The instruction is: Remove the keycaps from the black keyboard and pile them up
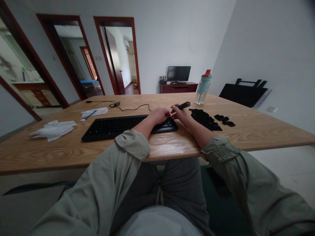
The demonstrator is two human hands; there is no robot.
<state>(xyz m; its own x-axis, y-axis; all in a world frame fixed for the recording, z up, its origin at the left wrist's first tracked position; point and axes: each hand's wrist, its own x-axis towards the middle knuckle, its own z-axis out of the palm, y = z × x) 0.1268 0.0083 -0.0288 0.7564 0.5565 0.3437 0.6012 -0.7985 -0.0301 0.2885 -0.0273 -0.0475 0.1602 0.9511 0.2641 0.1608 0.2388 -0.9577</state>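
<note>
A black keyboard lies on the wooden table in front of me. My left hand is over its right part, fingers curled together near the far edge; what they grip, if anything, is hidden. Just beyond the keyboard's right end, my right hand is closed around a dark, stick-like tool handle. The handle points up and to the right, and its working end is out of sight. To the right of that hand lies a block of loose black keycaps, with a few small clusters of keycaps beside it.
A bottle with a red cap stands at the table's back right. White tissues and a blue, thin stick-like item on another tissue lie left. The keyboard's cable runs along the back. The wooden tabletop ends close to my body.
</note>
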